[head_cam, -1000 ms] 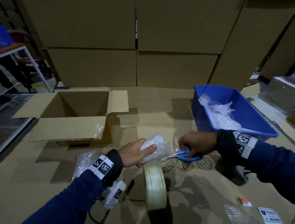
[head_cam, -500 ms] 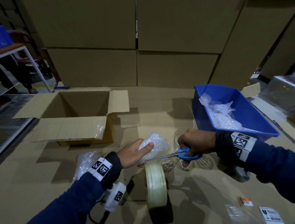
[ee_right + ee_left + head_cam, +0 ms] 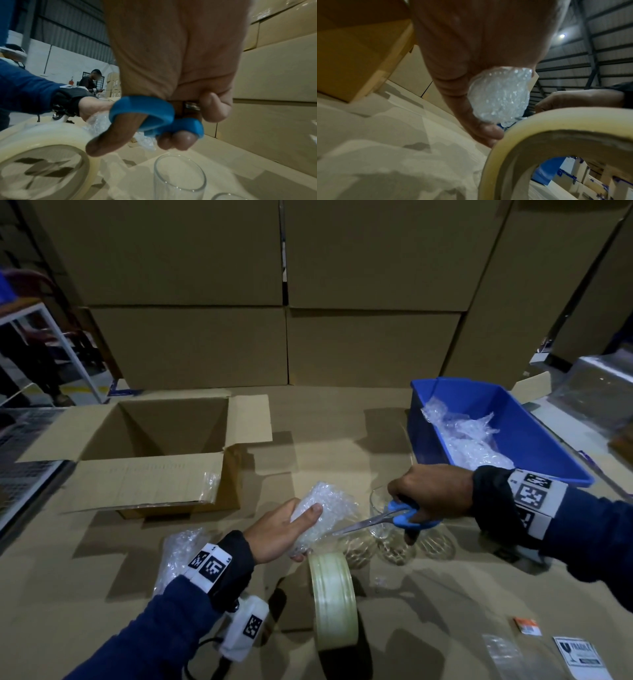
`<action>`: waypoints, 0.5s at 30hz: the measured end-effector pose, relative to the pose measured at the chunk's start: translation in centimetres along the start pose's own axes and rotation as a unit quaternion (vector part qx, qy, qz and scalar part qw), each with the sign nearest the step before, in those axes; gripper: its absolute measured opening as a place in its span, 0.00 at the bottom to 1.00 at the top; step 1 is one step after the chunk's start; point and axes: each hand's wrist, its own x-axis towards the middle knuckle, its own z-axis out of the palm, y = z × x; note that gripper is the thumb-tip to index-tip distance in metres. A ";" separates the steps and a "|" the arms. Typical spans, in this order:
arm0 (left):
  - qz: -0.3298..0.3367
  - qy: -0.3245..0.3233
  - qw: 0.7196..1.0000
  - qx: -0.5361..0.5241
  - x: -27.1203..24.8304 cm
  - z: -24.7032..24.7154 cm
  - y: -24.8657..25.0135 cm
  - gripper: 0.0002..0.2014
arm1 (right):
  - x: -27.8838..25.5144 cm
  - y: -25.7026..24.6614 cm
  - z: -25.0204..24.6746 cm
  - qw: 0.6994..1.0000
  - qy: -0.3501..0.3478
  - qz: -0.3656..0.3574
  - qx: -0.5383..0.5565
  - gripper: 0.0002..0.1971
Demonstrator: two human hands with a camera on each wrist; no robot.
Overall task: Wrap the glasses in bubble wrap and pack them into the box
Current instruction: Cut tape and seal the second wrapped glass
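My left hand (image 3: pixel 284 529) grips a glass wrapped in bubble wrap (image 3: pixel 322 510) just above the table; its wrapped end (image 3: pixel 500 94) shows in the left wrist view. A roll of clear tape (image 3: pixel 334 597) hangs or stands right below the bundle. My right hand (image 3: pixel 428 498) holds blue-handled scissors (image 3: pixel 404 517), thumb and fingers through the loops (image 3: pixel 154 116), blades pointing at the bundle's lower edge. Bare glasses (image 3: pixel 383 508) stand under the right hand; one rim (image 3: pixel 178 174) is near. The open cardboard box (image 3: pixel 154 450) sits at the left.
A blue bin (image 3: pixel 524 440) with loose bubble wrap (image 3: pixel 469 436) stands at the right. Another bubble-wrapped bundle (image 3: pixel 178 556) lies by my left wrist. Fragile stickers (image 3: pixel 579 652) lie at the front right. Stacked cartons (image 3: pixel 284 302) wall off the back.
The scissors' blades have stayed at the bundle's lower edge while both hands lifted slightly. The tape roll still sits below the bundle.
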 end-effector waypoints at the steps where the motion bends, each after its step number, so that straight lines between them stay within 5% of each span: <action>1: 0.005 0.003 1.000 -0.013 0.0 0.1 0.0 0.42 | -0.2 0.2 0.2 1.000 -0.003 0.015 0.002 0.16; 8: 0.022 0.008 0.999 -0.031 -0.7 0.7 0.3 0.37 | -0.4 -1.1 1.9 0.997 -0.057 0.043 0.028 0.18; 11: 0.018 0.002 0.999 -0.027 -0.9 0.5 0.2 0.43 | -0.6 -1.4 2.4 0.997 -0.048 0.019 0.052 0.20; 15: 0.011 0.002 1.000 -0.005 -1.2 0.5 0.1 0.33 | -1.0 -1.2 2.7 0.994 -0.035 -0.003 0.101 0.23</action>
